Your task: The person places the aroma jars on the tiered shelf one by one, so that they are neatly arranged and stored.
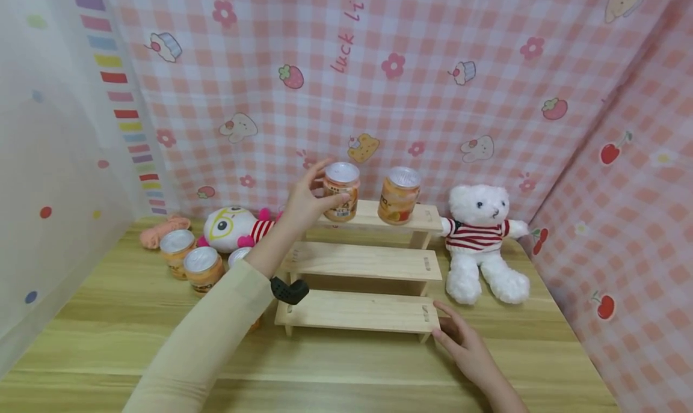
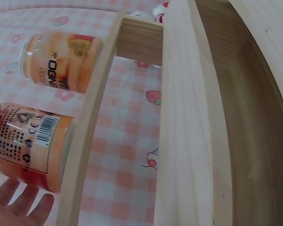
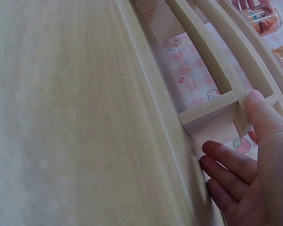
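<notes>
Head view: I see left hand [image 1: 304,204] gripping orange silver-lidded can [image 1: 341,192] on top step of pale wooden three-step shelf [image 1: 360,261], second orange can [image 1: 399,195] beside.

Left wrist view: fingers [image 2: 19,207] curl under held can [image 2: 30,143].

Right wrist view: right hand [image 3: 254,165], fingers relaxed, rests against shelf's bottom right corner [image 3: 217,113] on wooden table [image 3: 75,122].

A three-step wooden rack [image 1: 360,263] stands at the middle of the surface [image 1: 108,335]. On its top step stand two cans: one can [image 1: 341,192] at the left end, held by the left hand [image 1: 305,202], and a second can [image 1: 399,195] just at its 3 o'clock. A teddy bear [image 1: 482,238] sits at the rack's 3 o'clock, against the back cloth. At the rack's 9 o'clock lies a plush toy [image 1: 235,226], and before it stands a cluster of cans [image 1: 189,260]. The right hand [image 1: 465,344] rests on the surface at the rack's 5 o'clock, touching the lowest step's right end.
</notes>
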`<state>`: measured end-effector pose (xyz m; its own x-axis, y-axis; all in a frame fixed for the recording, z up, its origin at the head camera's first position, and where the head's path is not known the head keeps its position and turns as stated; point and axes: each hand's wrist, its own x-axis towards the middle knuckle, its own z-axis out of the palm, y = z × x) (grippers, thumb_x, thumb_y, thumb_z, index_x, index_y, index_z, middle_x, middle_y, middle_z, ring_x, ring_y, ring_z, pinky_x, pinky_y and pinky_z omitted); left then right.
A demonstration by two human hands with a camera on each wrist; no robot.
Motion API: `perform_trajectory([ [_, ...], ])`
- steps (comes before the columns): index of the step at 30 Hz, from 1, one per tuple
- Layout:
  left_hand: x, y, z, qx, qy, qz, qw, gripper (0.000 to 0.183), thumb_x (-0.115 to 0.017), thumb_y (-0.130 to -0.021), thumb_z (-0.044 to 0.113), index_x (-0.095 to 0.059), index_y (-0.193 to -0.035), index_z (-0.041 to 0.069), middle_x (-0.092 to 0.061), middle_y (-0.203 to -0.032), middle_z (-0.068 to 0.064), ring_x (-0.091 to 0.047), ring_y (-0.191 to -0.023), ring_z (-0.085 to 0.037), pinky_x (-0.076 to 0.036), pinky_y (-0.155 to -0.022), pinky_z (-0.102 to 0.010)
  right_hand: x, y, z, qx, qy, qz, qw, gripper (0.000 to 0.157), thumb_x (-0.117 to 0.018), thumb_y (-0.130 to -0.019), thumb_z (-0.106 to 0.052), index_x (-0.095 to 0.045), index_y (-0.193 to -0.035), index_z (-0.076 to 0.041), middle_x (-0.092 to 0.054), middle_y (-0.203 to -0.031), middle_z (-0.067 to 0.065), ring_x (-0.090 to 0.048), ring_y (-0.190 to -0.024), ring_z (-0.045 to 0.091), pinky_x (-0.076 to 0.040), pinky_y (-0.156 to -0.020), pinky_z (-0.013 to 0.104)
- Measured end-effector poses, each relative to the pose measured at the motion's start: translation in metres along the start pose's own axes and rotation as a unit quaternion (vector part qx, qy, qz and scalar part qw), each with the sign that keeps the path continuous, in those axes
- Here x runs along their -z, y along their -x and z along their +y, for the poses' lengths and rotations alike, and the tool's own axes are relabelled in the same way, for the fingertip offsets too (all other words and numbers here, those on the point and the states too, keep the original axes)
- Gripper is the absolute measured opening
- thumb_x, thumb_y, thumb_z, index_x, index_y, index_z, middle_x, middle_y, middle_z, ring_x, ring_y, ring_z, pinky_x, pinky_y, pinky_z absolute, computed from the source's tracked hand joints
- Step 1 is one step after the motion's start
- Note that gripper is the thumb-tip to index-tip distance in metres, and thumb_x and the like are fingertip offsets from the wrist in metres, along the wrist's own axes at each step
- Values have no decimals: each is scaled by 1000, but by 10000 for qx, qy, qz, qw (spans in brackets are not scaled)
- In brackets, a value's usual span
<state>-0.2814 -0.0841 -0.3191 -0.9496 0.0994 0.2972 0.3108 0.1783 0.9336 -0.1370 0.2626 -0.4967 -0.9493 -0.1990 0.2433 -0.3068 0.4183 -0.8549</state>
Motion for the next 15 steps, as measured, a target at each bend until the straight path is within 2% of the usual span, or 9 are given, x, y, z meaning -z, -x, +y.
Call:
perform_trajectory([
  [5,6,7,1,-212,279,26,9994,75,-78,-82,17,-39,-146,20,-49,-134,-10,-52,-114,-28,-48,-91,-44,0,-1,-1,-23,-18,-1,10000,50,-63,-93,-12,-46,-141,-11,-67,-110,11,-62,-100,13,-49,-82,22],
  [9,12,17,1,-389,284,66,9988,73,-77,-83,17,-40,-146,19,-51,-134,-10,-51,-116,-28,-44,-96,-45,0,-1,0,74,0,-27,10000,51,-62,-93,-9,-45,-141,-9,-66,-110,12,-62,-100,13,-49,-81,22],
  [15,22,38,8,-650,148,162,9976,70,-78,-82,15,-45,-143,25,-53,-132,-8,-51,-118,-27,-39,-99,-50,0,0,2,128,31,-7,9999,53,-62,-93,-7,-44,-142,-8,-66,-110,12,-61,-100,13,-49,-82,22],
])
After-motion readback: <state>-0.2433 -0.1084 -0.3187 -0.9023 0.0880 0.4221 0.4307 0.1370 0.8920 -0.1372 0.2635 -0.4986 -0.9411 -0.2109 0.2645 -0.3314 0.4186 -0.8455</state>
